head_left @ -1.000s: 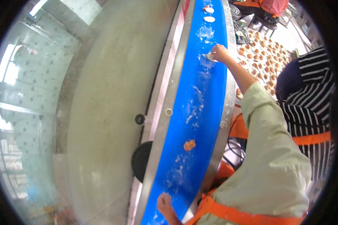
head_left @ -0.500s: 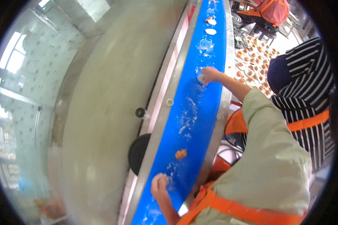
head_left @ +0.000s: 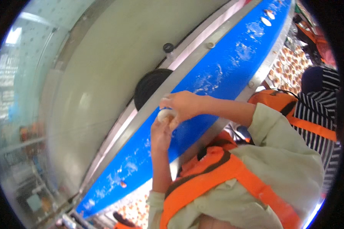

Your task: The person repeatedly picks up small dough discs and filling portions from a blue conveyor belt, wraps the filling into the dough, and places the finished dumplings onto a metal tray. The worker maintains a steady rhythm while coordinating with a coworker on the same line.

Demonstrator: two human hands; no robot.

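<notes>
My two hands are together over the blue conveyor belt (head_left: 195,126), close to its far metal edge. Between them is a white dough piece (head_left: 165,114) with an orange-brown lump of filling (head_left: 173,123) against it. My left hand (head_left: 161,133) comes up from below, its fingers closed round the dough and filling. From the right, my right hand (head_left: 184,105) reaches over with curled fingers and grips the dough's upper side. The fingers partly hide both pieces. White flour is smeared along the belt, and a small reddish-brown bit (head_left: 123,184) lies on it at the lower left.
White dough pieces (head_left: 266,21) lie farther up the belt. Rows of dough rounds topped with brown filling (head_left: 290,66) stand beyond the belt's right side, near a person in striped clothing (head_left: 313,107). A black round object (head_left: 151,87) and a dark-capped bottle (head_left: 168,49) sit along the far edge.
My right hand has come back from farther up the belt with the white dough and met my left hand. The orange-brown lump is off the belt, at my hands. My view has turned.
</notes>
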